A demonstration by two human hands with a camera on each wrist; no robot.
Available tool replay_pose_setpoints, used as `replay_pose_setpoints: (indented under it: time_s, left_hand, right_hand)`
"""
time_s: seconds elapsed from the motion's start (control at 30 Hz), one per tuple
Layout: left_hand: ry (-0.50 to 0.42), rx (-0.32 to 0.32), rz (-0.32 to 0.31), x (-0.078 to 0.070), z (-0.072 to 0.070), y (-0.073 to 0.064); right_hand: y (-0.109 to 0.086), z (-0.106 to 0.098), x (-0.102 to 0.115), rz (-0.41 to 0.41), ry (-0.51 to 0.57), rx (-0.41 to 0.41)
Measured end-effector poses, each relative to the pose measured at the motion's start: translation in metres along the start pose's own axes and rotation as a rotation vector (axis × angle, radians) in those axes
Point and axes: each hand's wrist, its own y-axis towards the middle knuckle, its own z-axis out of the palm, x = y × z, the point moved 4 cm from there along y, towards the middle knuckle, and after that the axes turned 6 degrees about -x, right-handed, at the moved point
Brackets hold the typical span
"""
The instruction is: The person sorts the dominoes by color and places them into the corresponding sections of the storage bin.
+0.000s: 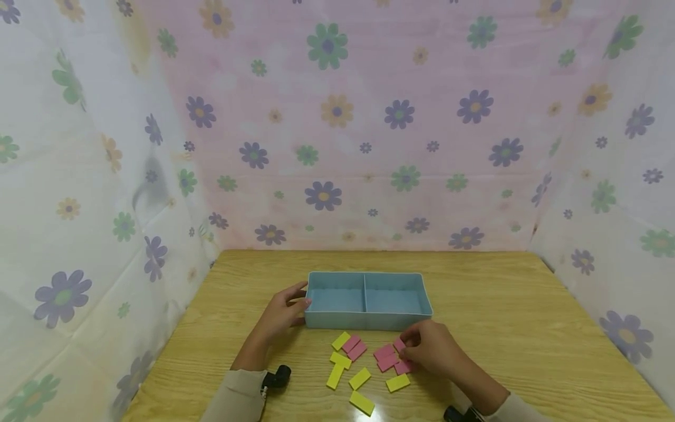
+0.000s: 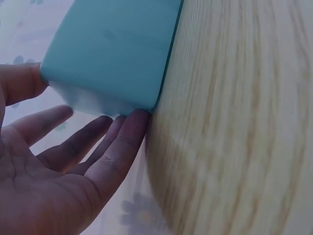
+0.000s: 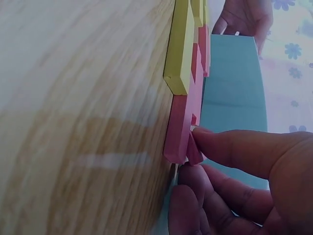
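Note:
A light blue two-compartment box (image 1: pixel 337 320) sits on the wooden table, both compartments bare inside. My left hand (image 1: pixel 282 313) rests against its left end. In the left wrist view the thumb touches the box's (image 2: pixel 117 49) upper edge, and the loosely extended fingers (image 2: pixel 132 127) meet the end wall lower down. In front of the box's right part, my right hand (image 1: pixel 432 350) pinches a small pink block (image 3: pixel 194 151) between thumb and fingers. Other pink blocks (image 1: pixel 387 363) lie right beside these fingertips. A yellow block (image 1: pixel 398 383) is just nearer to me.
Left of that cluster lie two pink blocks (image 1: pixel 357 351) and several yellow blocks (image 1: pixel 360 379), some overlapping. Wooden tabletop (image 1: pixel 490 305) extends around the box. Flower-patterned cloth (image 1: pixel 369 117) hangs behind the table and on both sides.

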Motion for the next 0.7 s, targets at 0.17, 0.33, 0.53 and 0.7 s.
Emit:
replay_pose_setpoints:
  time_s: [0.17,0.33,0.53,0.7]
  left_hand:
    - [0.006,-0.003,0.025,-0.002,0.001,-0.001]
    - [0.026,-0.014,0.031,-0.001,0.0,-0.001]
    - [0.007,-0.006,0.023,-0.002,0.0,-0.002]
    - [0.005,-0.011,0.024,-0.003,0.0,-0.001]
  right_hand:
    - [-0.002,-0.001,0.002,0.011,0.037,0.018]
    - [-0.003,-0.004,0.005,-0.013,0.025,0.0]
    - [-0.004,-0.01,0.015,-0.068,0.034,-0.006]
    - [-0.003,-0.017,0.025,-0.109,0.068,0.026]
